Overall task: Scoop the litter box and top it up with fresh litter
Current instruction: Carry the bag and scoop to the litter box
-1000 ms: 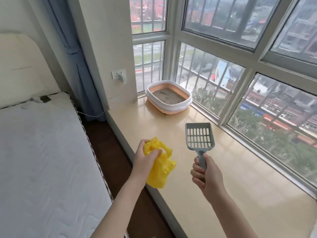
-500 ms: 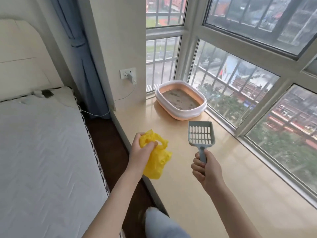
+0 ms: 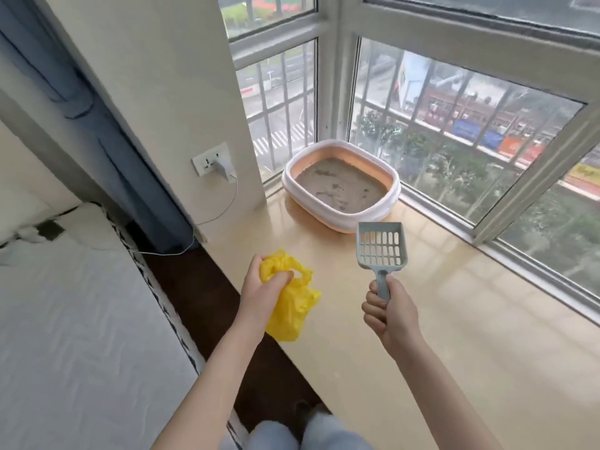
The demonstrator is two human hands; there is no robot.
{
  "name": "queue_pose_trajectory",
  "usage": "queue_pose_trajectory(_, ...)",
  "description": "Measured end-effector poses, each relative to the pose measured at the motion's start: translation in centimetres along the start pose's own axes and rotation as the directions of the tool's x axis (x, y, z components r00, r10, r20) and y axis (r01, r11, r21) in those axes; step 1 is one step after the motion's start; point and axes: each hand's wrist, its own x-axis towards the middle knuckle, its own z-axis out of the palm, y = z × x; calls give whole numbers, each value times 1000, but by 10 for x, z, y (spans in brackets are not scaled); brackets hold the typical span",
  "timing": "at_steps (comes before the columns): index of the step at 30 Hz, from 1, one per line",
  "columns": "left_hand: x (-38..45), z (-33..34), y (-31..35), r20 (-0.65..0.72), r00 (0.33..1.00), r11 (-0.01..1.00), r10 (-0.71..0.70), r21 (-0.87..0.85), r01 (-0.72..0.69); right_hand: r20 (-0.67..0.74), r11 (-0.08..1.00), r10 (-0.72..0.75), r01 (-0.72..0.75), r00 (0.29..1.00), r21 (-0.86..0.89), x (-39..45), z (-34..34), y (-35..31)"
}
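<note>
Both hands are out in front of me above the near edge of the window ledge. My left hand (image 3: 264,289) has its fingers curled tight round a crumpled yellow plastic bag (image 3: 293,315), which bunches up above my knuckles and hangs loose below my palm, over the ledge's front edge. My right hand (image 3: 391,315) is wrapped round the handle of a grey-blue litter scoop (image 3: 381,244), thumb on top, and the slotted head stands upright with its open face toward me. The scoop's head is near the front rim of the litter box (image 3: 341,212) but not touching it. That box, white round the rim and peach on the inner wall and base, sits on the beige ledge (image 3: 470,336) in the far corner, pushed in beside the barred windows (image 3: 454,131). Grey litter (image 3: 341,186) fills its bottom, with several darker clumps and patches scattered across the surface. On the wall to the left of the box a white charger (image 3: 224,165) is plugged into a wall socket (image 3: 207,159), and its thin cable (image 3: 224,211) trails down toward the dark floor. A blue curtain (image 3: 107,147) hangs along that wall, and a bed with a pale quilted mattress (image 3: 71,336) fills the left side. My knees in light jeans (image 3: 311,431) show at the bottom edge.
</note>
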Motion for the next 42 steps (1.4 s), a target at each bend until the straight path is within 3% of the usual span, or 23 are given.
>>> queue_pose_trajectory(9,76,36,14,268,963,993,12,107,-42,-204,990,-35,62,978,130,28,4,-3)
queue_pose_trajectory(16,143,66,-7,521,852,973,-51,220,-76,-360,971,-96,167,928,171,60,19,18)
queue_pose_trajectory(20,181,84,-28,596,801,960,-63,257,-115,-422,967,-84,176,903,183,97,29,41)
queue_pose_trajectory(27,240,118,-99,643,749,938,-160,336,-87,-567,988,-140,150,811,-28,178,28,84)
queue_pose_trajectory(30,265,128,-140,649,729,914,-218,398,-81,-627,960,-213,43,749,-275,215,16,118)
queue_pose_trajectory(33,287,134,-177,632,730,869,-261,483,-107,-612,814,-266,-166,745,-557,241,3,152)
queue_pose_trajectory(39,313,133,-239,608,748,725,-268,638,-259,-628,643,-174,-396,758,-656,275,-4,206)
queue_pose_trajectory(42,319,128,-258,590,759,681,-274,677,-280,-648,641,-143,-428,748,-637,283,-3,227)
